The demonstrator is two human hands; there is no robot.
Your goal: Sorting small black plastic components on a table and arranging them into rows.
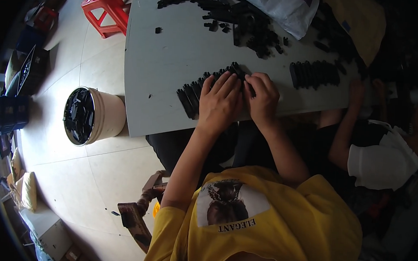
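A row of long, narrow black plastic pieces (188, 99) lies side by side on the grey-white table (163, 63), close to its near edge. My left hand (220, 102) rests over the right part of this row, fingers stretched forward across the pieces. Beside it, at the row's right end, my right hand (262, 98) is closed with curled fingers around a dark piece, mostly hidden by the fingers. Further right, a second row of similar black pieces (315, 75) sits on the table.
Loose black parts (253, 32) are heaped at the table's far side, beside a white plastic bag (286, 8). Left of the table stand a white bucket (108, 111) of black pieces and a red stool (106, 9). Another person's arm (347, 120) is at the right edge.
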